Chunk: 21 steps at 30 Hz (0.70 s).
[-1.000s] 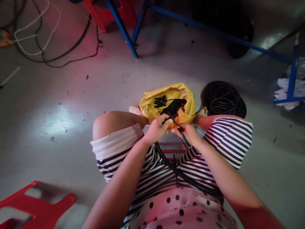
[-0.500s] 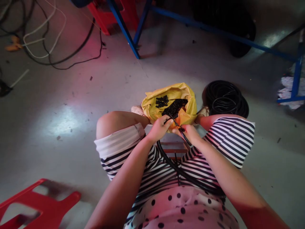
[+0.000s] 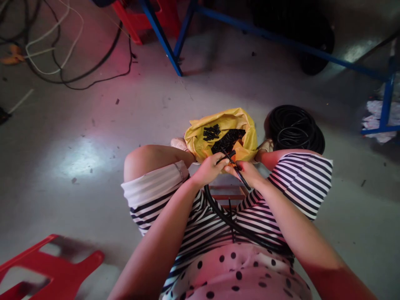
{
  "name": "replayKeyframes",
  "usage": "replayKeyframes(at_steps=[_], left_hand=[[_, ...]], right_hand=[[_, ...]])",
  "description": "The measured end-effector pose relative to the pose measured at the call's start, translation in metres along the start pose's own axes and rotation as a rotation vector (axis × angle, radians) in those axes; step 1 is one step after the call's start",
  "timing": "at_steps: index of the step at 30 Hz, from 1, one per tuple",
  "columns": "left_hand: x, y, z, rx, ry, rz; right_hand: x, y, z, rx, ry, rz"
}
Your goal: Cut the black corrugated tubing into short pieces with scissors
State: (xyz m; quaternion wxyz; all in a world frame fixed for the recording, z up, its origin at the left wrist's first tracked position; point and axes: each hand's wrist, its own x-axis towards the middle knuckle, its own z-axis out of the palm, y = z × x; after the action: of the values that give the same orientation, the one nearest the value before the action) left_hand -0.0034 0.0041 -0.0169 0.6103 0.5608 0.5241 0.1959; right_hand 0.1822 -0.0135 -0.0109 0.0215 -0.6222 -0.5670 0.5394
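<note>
Head view: left hand (image 3: 208, 170) grips the end of a black corrugated hose (image 3: 233, 223), fingers closed around it; right hand (image 3: 248, 173) pinches a thin black tool (image 3: 239, 173) against that end. The hose runs across the lap. Beyond lie a yellow bag (image 3: 223, 125) of cut black pieces (image 3: 226, 139) and a hose coil (image 3: 295, 129) on the floor.

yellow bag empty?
No, the yellow bag on the floor between the person's feet holds a pile of short black tube pieces.
</note>
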Motion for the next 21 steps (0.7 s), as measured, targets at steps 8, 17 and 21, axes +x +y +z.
replayKeyframes(at_steps=[8,17,21], left_hand=[[-0.006,0.008,-0.003,-0.202,0.044,-0.083],[-0.008,0.015,-0.003,-0.318,0.031,-0.204],[-0.008,0.021,-0.003,-0.34,0.054,-0.246]], right_hand=[[0.005,0.01,0.005,-0.013,0.096,-0.037],[0.005,0.013,0.003,0.011,0.116,-0.022],[0.005,0.011,0.004,0.101,0.13,0.009]])
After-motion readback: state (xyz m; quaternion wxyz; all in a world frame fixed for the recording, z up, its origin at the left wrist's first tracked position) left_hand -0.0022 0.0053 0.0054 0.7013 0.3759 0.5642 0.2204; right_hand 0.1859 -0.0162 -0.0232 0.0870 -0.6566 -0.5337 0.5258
